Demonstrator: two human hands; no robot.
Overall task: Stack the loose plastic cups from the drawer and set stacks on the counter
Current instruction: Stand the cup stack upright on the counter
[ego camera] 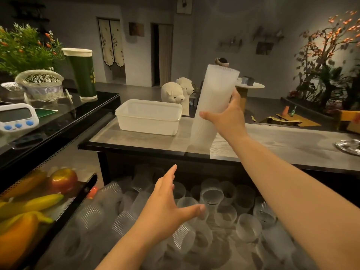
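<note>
A tall stack of ribbed translucent plastic cups [212, 102] leans slightly on the grey counter [272, 145]. My right hand [228, 115] grips the stack about halfway up, thumb on its near side and fingers round its right side. Below the counter an open drawer [214, 221] holds several loose clear cups, some upright, some lying on their sides. My left hand [167, 203] hovers over these cups with fingers straight and thumb spread, holding nothing.
A white plastic tub [150, 116] stands on the counter left of the stack. A metal dish [349, 146] lies at the counter's right end. At left are a black shelf with a timer [16, 117], a green cup stack [81, 74] and a fruit drawer [29, 203].
</note>
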